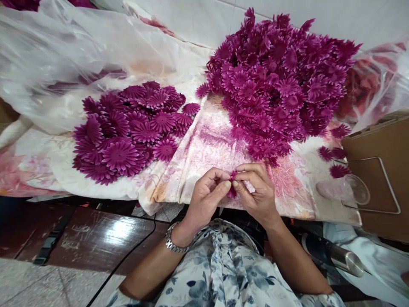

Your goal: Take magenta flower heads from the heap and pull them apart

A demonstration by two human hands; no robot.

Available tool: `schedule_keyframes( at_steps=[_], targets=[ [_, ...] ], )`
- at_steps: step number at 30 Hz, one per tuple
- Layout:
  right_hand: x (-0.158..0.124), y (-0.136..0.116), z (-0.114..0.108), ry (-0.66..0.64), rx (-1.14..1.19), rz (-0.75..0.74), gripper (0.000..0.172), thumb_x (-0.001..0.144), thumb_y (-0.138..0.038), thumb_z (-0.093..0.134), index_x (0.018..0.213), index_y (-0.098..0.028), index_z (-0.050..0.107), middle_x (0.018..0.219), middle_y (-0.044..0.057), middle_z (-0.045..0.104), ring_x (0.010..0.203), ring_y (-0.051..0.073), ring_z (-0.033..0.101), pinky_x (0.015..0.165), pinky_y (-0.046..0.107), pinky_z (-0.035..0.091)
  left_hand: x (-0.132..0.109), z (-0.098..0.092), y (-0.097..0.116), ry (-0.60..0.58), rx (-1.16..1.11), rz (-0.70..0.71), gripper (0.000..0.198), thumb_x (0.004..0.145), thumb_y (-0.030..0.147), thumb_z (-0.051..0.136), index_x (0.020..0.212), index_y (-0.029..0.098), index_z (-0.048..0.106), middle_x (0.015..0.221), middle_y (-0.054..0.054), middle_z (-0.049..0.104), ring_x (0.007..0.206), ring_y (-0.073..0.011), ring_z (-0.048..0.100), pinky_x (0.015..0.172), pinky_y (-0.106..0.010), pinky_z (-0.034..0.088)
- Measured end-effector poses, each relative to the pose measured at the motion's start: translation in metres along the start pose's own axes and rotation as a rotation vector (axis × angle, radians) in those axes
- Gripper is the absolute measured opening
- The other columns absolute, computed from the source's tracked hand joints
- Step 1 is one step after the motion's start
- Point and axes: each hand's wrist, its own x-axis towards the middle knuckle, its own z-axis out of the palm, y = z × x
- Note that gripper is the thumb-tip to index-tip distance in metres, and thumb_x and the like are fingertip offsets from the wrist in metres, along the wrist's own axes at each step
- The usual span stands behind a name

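Observation:
Near the table's front edge, a small magenta flower [233, 190] is pinched between both hands. My left hand [209, 194], with a metal watch on its wrist, grips it from the left with thumb and forefinger. From the right, the thumb and fingers of my right hand [258, 192] close on the same flower. The fingertips cover much of it. A pile of flat, wide magenta petal pieces [119, 155] lies to the left. Behind and to the right rises a taller heap of smaller, cupped magenta flowers [281, 85].
A patterned cloth [207, 149] covers the table. Clear plastic sheeting [96, 38] lies at the back left. On the right are a clear plastic cup [343, 189] lying on its side, a bent metal wire frame [388, 183], a cardboard box [377, 149] and a few loose flowers.

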Motion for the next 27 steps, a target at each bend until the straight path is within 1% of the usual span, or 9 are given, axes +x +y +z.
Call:
schedule_keyframes(
  at_steps=[3,6,10,13,15,17,20,23,27],
  targets=[
    [-0.004,-0.003,0.006,0.047,0.048,0.053,0.006,0.082,-0.016,0.058,0.079,-0.020,0.061,0.087,0.005,0.060,0.084,0.017,0.057,0.074,0.033,0.047,0.000,-0.001,-0.002,-0.021,0.045,0.019,0.015,0.073,0.023,0.068,0.084,0.019,0.059,0.076,0.002,0.055,0.068,-0.0097,0.049,0.063,-0.020,0.039],
    [-0.005,-0.003,0.010,0.059,0.133,0.103,0.009,0.084,-0.015,0.052,0.080,-0.020,0.060,0.085,0.005,0.061,0.082,0.016,0.058,0.074,0.032,0.047,0.001,-0.002,-0.003,0.042,0.091,0.046,0.012,0.072,0.018,0.067,0.080,0.018,0.058,0.073,0.002,0.055,0.066,-0.0093,0.050,0.062,-0.019,0.040],
    [0.009,0.014,-0.005,0.248,0.157,0.182,0.015,0.088,-0.020,0.045,0.081,-0.020,0.058,0.085,0.005,0.060,0.082,0.016,0.058,0.070,0.031,0.048,0.004,-0.003,-0.001,0.117,0.120,0.023,0.014,0.070,0.015,0.066,0.082,0.018,0.061,0.075,0.001,0.061,0.064,-0.0102,0.054,0.058,-0.020,0.042],
    [0.026,0.038,-0.031,0.372,-0.159,0.163,0.017,0.088,-0.023,0.047,0.079,-0.020,0.060,0.079,0.005,0.061,0.080,0.017,0.058,0.074,0.034,0.047,0.006,-0.002,0.000,0.122,0.062,0.003,0.015,0.069,0.015,0.066,0.083,0.017,0.060,0.073,0.001,0.062,0.060,-0.0095,0.055,0.054,-0.019,0.042],
    [0.033,0.049,-0.045,0.334,-0.434,0.127,0.013,0.085,-0.026,0.053,0.087,-0.019,0.064,0.092,0.009,0.064,0.093,0.022,0.057,0.087,0.043,0.042,0.007,-0.001,0.000,0.131,0.040,0.024,0.016,0.069,0.014,0.066,0.083,0.017,0.060,0.072,0.001,0.062,0.060,-0.0087,0.055,0.053,-0.019,0.043],
    [0.033,0.048,-0.049,0.291,-0.502,0.113,0.021,0.083,-0.030,0.057,0.100,-0.019,0.064,0.107,0.012,0.061,0.105,0.025,0.053,0.093,0.047,0.039,0.008,-0.001,-0.001,0.141,0.045,0.056,0.017,0.069,0.013,0.065,0.084,0.017,0.059,0.072,0.002,0.062,0.061,-0.0084,0.055,0.054,-0.018,0.044],
    [0.021,0.028,-0.037,0.077,-0.201,0.160,0.027,0.081,-0.035,0.060,0.104,-0.020,0.063,0.107,0.010,0.061,0.102,0.022,0.055,0.087,0.040,0.045,0.008,0.001,-0.001,0.153,0.108,0.118,0.018,0.070,0.012,0.064,0.086,0.018,0.058,0.075,0.002,0.063,0.065,-0.0087,0.058,0.059,-0.018,0.046],
    [0.008,0.010,-0.014,-0.221,0.271,0.357,0.023,0.078,-0.038,0.064,0.093,-0.020,0.063,0.087,0.003,0.063,0.079,0.015,0.059,0.071,0.029,0.049,0.005,0.003,0.000,0.165,0.261,0.199,0.021,0.071,0.009,0.062,0.089,0.018,0.057,0.078,0.002,0.062,0.071,-0.0091,0.060,0.065,-0.019,0.048],
    [-0.001,0.005,0.003,-0.254,0.619,0.559,0.016,0.080,-0.035,0.062,0.079,-0.019,0.058,0.067,-0.003,0.058,0.061,0.009,0.053,0.057,0.022,0.043,0.001,0.004,0.001,0.144,0.400,0.300,0.024,0.072,0.006,0.059,0.093,0.018,0.055,0.081,0.001,0.061,0.074,-0.0085,0.060,0.067,-0.018,0.048]
  ],
)
